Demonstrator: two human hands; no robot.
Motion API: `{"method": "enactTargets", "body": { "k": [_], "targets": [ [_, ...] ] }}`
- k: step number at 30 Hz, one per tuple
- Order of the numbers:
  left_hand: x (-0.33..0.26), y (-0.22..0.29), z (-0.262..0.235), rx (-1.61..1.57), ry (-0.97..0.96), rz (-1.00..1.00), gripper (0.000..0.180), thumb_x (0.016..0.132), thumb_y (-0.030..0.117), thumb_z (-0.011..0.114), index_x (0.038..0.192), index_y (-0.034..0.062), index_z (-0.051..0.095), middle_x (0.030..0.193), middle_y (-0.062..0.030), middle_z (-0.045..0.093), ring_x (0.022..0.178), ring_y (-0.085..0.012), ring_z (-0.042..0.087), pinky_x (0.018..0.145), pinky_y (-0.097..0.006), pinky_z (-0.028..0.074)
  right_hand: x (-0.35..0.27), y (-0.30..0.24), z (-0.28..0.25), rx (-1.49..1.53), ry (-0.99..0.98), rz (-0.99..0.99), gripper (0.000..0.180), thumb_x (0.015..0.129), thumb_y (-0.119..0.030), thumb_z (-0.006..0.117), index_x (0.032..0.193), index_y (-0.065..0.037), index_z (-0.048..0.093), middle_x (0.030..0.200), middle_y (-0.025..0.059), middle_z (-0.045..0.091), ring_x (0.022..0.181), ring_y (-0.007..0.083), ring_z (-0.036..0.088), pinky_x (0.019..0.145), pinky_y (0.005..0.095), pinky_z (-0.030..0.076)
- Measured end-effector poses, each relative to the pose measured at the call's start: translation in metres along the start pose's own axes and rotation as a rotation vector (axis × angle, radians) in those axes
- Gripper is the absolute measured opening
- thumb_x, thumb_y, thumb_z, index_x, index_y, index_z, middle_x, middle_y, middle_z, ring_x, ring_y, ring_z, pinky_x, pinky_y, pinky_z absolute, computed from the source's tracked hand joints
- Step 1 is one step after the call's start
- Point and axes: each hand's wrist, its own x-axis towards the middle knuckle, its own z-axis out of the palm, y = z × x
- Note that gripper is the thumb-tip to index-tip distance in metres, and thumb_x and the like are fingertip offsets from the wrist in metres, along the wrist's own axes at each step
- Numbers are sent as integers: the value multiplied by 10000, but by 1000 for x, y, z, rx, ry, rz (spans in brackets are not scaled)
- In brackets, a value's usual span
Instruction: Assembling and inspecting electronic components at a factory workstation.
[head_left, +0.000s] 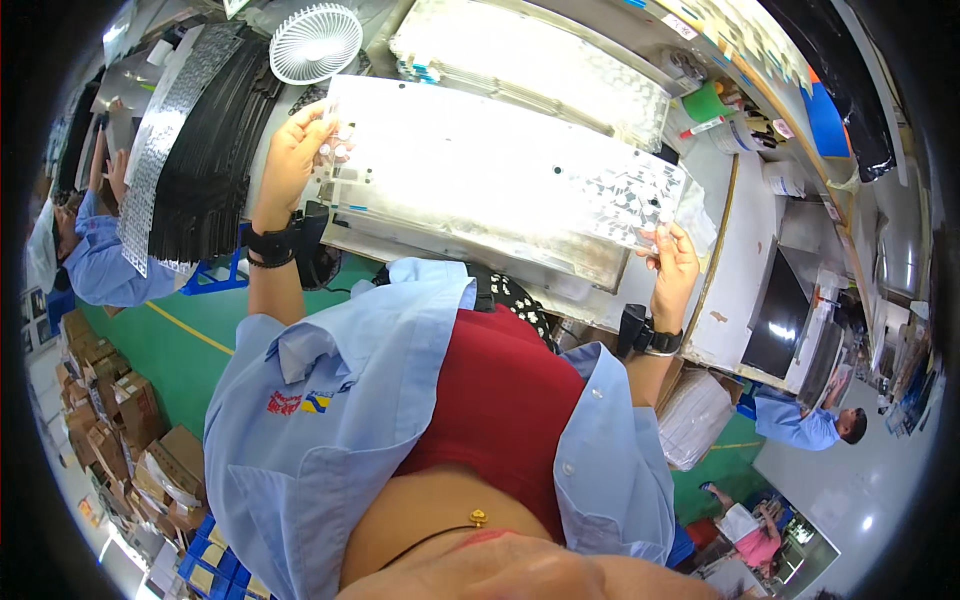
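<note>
Clear sheet (470,150): above the near part of the tabletop (605,308), in front of the person
Long axis: runs left to right, slanting, the right end nearer the body
Left hand (295,150): grasps the sheet's left end
Right hand (672,260): pinches its near right corner
Beyond: a pale stack of sheets (530,50)
Left side: a white fan (316,45) beside a dark stack (205,150)
Glare: whitens the middle; whether the sheet touches anything beneath is hard to tell

Open light-blue collared shirt (330,455) with white buttons (568,468) and blue-and-yellow chest emblem (315,402), dark-red top (495,400), black wristbands (271,247) with boxy modules (632,328), gold pendant (478,517) on dark cord (432,540).
</note>
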Motion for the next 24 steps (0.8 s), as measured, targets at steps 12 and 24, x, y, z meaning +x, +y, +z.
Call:
{"method": "enactTargets", "body": {
  "k": [12, 24],
  "targets": [
    [-9, -31, -13, 55, -155, -144, 315, 928, 117, 475, 1207, -29, 483, 929, -59, 622, 742, -80, 604, 658, -209, 503, -21, 4, -17, -169, -151, 142, 218, 864, -120, 584, 1051, -9, 566, 861, 83, 661, 675, 97, 560, 624, 193, 403],
    [-25, -65, -8, 113, -73, -246, 305, 921, 134, 494, 1199, 10, 500, 882, -26, 615, 734, -76, 595, 629, -203, 507, 1, 23, 124, -954, -298, -718, 322, 775, -62, 578, 1096, -60, 569, 728, 70, 631, 671, 228, 610, 623, 343, 483]
  ]
}}
